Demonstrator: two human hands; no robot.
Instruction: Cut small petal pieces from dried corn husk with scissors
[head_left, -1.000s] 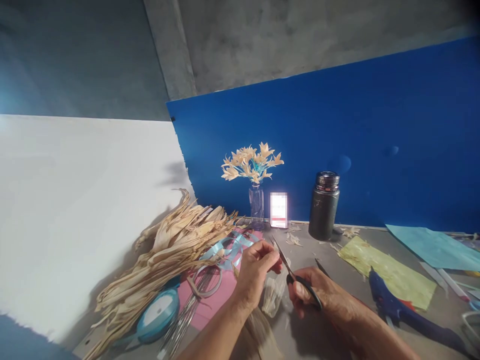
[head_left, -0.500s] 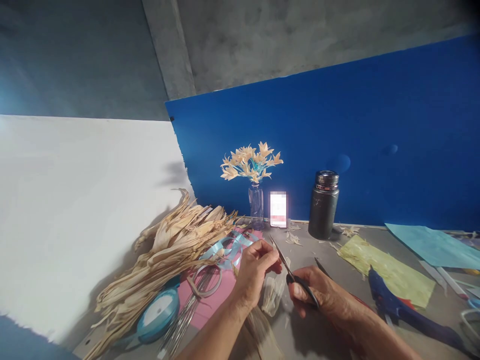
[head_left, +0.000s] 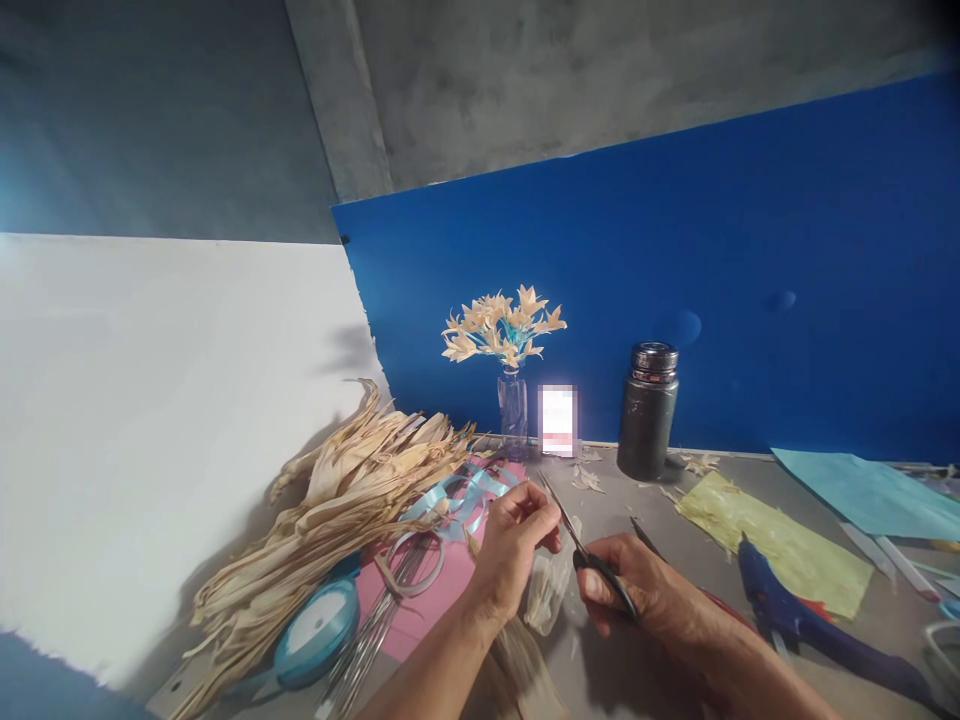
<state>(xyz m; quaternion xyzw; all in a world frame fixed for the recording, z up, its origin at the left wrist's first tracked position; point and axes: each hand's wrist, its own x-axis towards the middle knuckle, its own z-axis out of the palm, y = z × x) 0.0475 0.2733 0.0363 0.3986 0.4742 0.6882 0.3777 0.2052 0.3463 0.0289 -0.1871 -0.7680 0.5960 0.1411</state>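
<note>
My right hand (head_left: 622,580) is closed round the black handles of a pair of scissors (head_left: 568,524), whose narrow blades point up and to the left. Those blades reach to the fingertips of my left hand (head_left: 517,540). The left fingers are pinched together; whatever sits between them is too small or hidden to make out. Below the hands, pale dried husk pieces (head_left: 551,590) lie on the grey table (head_left: 600,660). A large bundle of dried corn husks (head_left: 337,510) rests to the left, beside pink paper (head_left: 405,620) with curled light-blue ribbon (head_left: 457,500) on it.
Husk flowers (head_left: 502,325) stand in a glass vase (head_left: 514,415) by a lit screen (head_left: 557,420). A dark bottle (head_left: 647,415) is right of it. Further right lie a blue glue gun (head_left: 817,630) and yellow paper (head_left: 780,550). Wires (head_left: 367,650) and a ribbon roll (head_left: 319,625) lie left.
Both hands and the scissors hold almost the same place. The left hand has shifted very slightly.
</note>
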